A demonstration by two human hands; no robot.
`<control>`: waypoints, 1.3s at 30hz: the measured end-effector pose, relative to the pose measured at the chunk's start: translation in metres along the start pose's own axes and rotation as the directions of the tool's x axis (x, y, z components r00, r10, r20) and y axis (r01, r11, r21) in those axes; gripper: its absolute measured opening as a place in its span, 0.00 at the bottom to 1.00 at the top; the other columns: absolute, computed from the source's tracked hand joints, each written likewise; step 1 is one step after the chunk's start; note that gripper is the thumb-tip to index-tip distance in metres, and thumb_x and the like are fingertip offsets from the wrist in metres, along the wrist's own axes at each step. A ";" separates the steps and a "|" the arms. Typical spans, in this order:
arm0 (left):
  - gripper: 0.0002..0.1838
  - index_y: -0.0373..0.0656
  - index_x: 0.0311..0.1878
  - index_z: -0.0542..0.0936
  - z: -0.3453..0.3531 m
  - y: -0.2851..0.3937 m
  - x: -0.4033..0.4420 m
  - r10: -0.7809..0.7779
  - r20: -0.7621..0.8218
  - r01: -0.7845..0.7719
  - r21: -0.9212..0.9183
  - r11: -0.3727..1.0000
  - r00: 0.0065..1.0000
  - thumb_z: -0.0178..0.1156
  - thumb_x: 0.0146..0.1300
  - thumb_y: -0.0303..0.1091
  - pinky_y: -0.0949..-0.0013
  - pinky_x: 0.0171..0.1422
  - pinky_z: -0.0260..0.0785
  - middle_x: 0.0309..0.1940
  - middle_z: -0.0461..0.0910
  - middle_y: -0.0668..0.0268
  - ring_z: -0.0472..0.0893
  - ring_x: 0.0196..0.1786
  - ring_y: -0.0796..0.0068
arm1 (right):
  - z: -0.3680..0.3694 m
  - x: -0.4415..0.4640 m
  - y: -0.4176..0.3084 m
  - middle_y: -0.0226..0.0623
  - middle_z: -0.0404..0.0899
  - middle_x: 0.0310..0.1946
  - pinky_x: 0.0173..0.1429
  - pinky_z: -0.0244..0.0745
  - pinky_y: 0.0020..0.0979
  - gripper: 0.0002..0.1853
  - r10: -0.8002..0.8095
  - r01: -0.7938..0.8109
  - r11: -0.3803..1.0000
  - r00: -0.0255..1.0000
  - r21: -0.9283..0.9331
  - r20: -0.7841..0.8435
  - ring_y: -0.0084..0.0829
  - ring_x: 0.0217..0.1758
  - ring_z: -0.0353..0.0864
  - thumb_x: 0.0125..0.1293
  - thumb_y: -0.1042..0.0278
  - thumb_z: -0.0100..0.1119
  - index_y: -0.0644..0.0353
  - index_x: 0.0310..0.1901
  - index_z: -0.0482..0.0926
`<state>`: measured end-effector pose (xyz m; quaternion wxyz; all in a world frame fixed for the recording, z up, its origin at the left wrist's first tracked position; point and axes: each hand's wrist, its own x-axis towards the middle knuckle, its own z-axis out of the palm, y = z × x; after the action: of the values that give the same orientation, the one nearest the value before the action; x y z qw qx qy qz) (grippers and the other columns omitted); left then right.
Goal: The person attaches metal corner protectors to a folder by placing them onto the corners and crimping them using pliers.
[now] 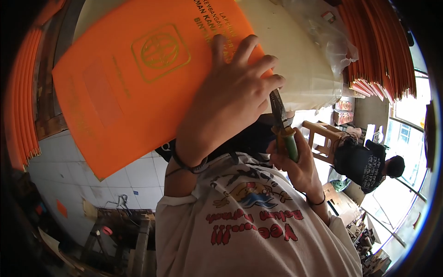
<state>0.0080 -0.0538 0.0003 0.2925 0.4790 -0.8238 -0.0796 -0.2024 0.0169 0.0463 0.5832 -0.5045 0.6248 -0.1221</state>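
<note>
A large orange folder cover (124, 111) with gold printing and a round emblem in a frame slants across the upper left. My left hand (235, 92) lies over its right part, fingers bent around the edge. In my right hand (302, 166), closed around the green handles, are pliers (290, 143) with yellow guards. Their dark jaws point up at the cover's edge, close beside my left fingertips. Whether the jaws touch the cover is hidden by those fingers.
Stacked orange covers (378, 51) with gold corners stand at the upper right, and more orange covers (20, 101) at the far left. A cream plastic-wrapped surface (307, 69) lies beyond the cover. A person in dark clothing (360, 161) is near a wooden stool (316, 141).
</note>
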 end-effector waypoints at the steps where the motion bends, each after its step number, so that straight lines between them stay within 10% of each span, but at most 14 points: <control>1: 0.12 0.53 0.45 0.85 0.000 0.000 0.000 0.006 -0.008 -0.006 0.000 1.000 1.000 0.64 0.57 0.37 0.41 0.66 0.55 0.50 0.78 0.72 0.66 0.66 0.63 | -0.001 0.000 -0.001 0.36 0.80 0.38 0.47 0.74 0.30 0.20 0.002 -0.002 1.000 1.000 -0.026 0.024 0.27 0.38 0.79 0.61 0.76 0.53 0.65 0.56 0.71; 18: 0.13 0.54 0.46 0.84 0.001 0.001 -0.002 -0.011 -0.009 0.011 -0.021 1.000 1.000 0.64 0.56 0.33 0.43 0.67 0.50 0.53 0.78 0.73 0.65 0.65 0.60 | 0.000 -0.005 0.003 0.42 0.77 0.57 0.66 0.70 0.35 0.33 -0.091 0.096 0.994 0.992 -0.053 0.084 0.33 0.59 0.77 0.55 0.83 0.51 0.63 0.67 0.67; 39: 0.13 0.54 0.45 0.86 0.001 0.001 -0.001 -0.015 -0.013 0.015 -0.005 1.000 1.000 0.65 0.56 0.37 0.42 0.67 0.55 0.52 0.79 0.73 0.65 0.67 0.63 | -0.002 0.000 0.001 0.43 0.80 0.51 0.51 0.75 0.32 0.28 -0.112 0.133 0.970 0.988 -0.205 0.111 0.31 0.47 0.81 0.55 0.86 0.47 0.66 0.61 0.68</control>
<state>0.0069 -0.0524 -0.0001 0.2984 0.4849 -0.8181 -0.0808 -0.2044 0.0168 0.0456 0.5475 -0.6068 0.5726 -0.0655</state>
